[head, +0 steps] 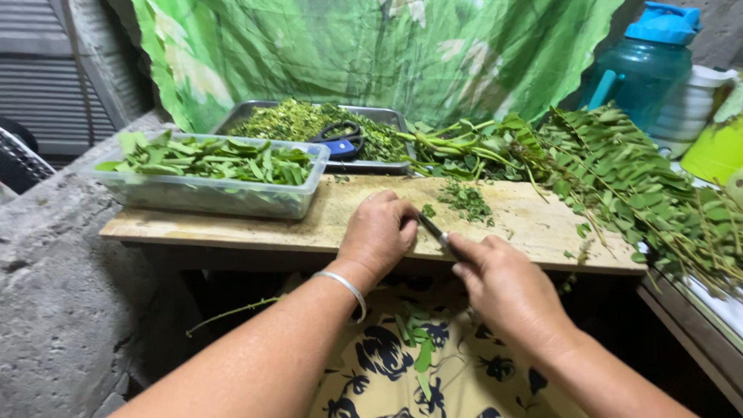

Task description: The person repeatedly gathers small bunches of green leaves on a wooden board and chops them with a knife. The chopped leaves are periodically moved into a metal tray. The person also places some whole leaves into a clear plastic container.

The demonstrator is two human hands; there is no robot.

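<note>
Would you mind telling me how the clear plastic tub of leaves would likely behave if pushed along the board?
The tub looks thin-walled, so probably light and flexible. Its flat base should slide, not tip. Heaped leaves might spill.

A cutting board (534, 224) lies across the middle. On its left end sits a tub of leaves (213, 174); behind that, a tray (309, 128) holding scissors (340, 139). Leafy branches (619, 178) spread to the right — a jug (642, 66) stands behind them. Both hands (379, 232) rest at the board's near edge.
</note>
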